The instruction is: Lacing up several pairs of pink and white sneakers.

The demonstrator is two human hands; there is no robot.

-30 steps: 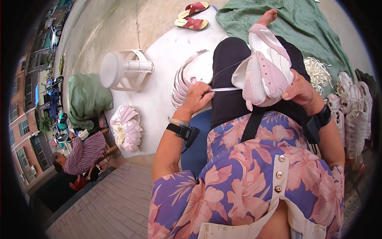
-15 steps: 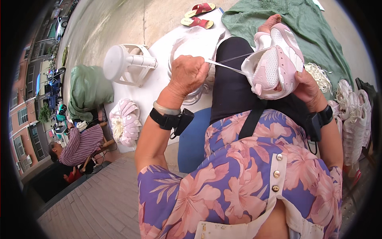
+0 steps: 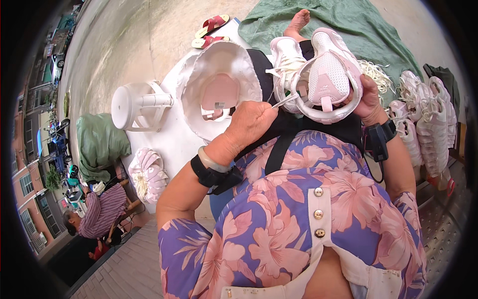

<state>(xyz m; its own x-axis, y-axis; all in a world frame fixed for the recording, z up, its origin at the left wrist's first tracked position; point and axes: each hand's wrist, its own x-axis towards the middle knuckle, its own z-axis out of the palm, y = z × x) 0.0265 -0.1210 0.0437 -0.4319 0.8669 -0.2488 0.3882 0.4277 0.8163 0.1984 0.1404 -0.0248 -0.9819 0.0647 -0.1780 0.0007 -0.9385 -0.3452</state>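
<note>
My right hand [image 3: 369,101] grips a pink and white sneaker [image 3: 332,74] by the side of its heel opening, above my lap. A second sneaker [image 3: 289,56] with white laces stands against its left side. My left hand [image 3: 252,121] is closed in a pinch beside the heel openings. A short pale strip, apparently a shoelace [image 3: 286,100], runs from its fingers to the shoes; its far end is hidden. Left of the shoes, near my left hand, is a round white open container [image 3: 185,94] with a pink piece inside.
A white stool [image 3: 122,108] and a bunch of pink-white shoe parts [image 3: 149,175] are at left. Red slippers [image 3: 215,23] lie at the far edge. Loose laces [image 3: 374,75] and several sneakers [image 3: 431,134] are at right. Another person [image 3: 102,212] sits at lower left.
The held shoe has turned and tipped, showing its heel opening, with a second sneaker now plain beside it. My left hand has come closer to the shoes, shortening the visible strip.
</note>
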